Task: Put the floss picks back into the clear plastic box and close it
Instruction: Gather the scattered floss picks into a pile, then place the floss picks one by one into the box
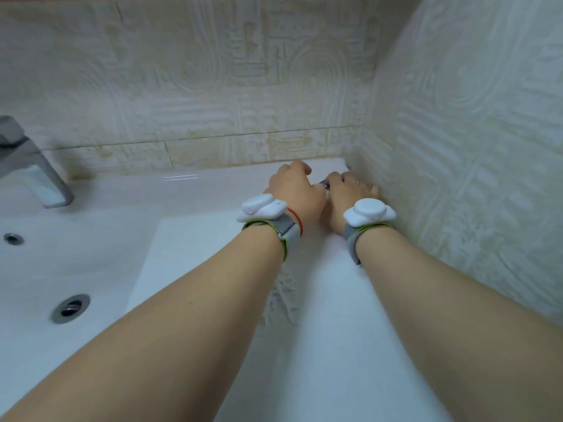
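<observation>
Two bare forearms are reaching from the bottom edge of the head view across a white counter [320, 345] toward the far right corner, where the tiled back wall [213, 86] is meeting the tiled side wall [472, 132]. Each wrist is wearing a grey strap with a white device on top; the left wrist is also carrying a thin red cord. A loose scatter of pale floss picks [281, 303] is lying on the counter between the forearms, well short of the hands. The left hand [294, 193] and right hand [350, 193] are sitting close together in the corner, fingers curled downward; only a small dark sliver is showing between them, and the box itself cannot be made out. Whether either hand is gripping anything cannot be told. To the left, a sink basin [45, 263] with its drain [70, 308] and a metal tap [30, 166] is lying well apart from the hands.
</observation>
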`<state>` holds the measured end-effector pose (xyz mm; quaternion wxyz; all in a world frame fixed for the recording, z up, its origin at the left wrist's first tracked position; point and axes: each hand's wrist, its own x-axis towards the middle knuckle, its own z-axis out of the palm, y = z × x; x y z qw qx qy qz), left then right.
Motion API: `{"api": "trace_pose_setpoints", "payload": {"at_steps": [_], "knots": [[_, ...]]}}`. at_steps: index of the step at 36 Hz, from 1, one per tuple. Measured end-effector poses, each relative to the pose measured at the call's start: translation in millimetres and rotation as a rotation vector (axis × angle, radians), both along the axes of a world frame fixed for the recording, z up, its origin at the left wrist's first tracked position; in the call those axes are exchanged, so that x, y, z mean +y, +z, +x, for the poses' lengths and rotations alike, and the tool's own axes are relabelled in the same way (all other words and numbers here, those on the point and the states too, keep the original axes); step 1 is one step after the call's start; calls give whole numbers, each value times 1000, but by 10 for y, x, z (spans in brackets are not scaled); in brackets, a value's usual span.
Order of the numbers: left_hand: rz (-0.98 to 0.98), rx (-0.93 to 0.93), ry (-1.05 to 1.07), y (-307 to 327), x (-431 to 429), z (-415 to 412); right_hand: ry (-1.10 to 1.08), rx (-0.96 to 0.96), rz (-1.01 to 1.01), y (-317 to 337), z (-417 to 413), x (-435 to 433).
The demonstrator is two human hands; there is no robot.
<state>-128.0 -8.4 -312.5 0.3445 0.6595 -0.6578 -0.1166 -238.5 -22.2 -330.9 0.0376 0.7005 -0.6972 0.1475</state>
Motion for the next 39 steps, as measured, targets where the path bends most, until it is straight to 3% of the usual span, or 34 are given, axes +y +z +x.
{"api": "trace_pose_setpoints", "payload": {"at_steps": [3, 8, 14, 24, 34, 36, 39], "knots": [[-45, 119, 24, 26, 39, 109, 55, -176, -57, 75, 109, 67], [-119, 505, 170, 33, 319, 408, 255, -762, -114, 198, 531, 349], [29, 1042, 35, 14, 741, 680, 376, -941, -75, 176, 868, 672], [-22, 1183, -72, -134, 894, 841, 356, -741, -220, 53, 975, 897], [-28, 1127, -78, -127, 822, 873, 326, -688, -390, 12, 945, 841], [-17, 1101, -91, -139, 834, 875, 216, -775, -417, 19, 896, 768], [-8, 1135, -96, -138, 837, 903, 92, -1210, -284, 33, 812, 660]]}}
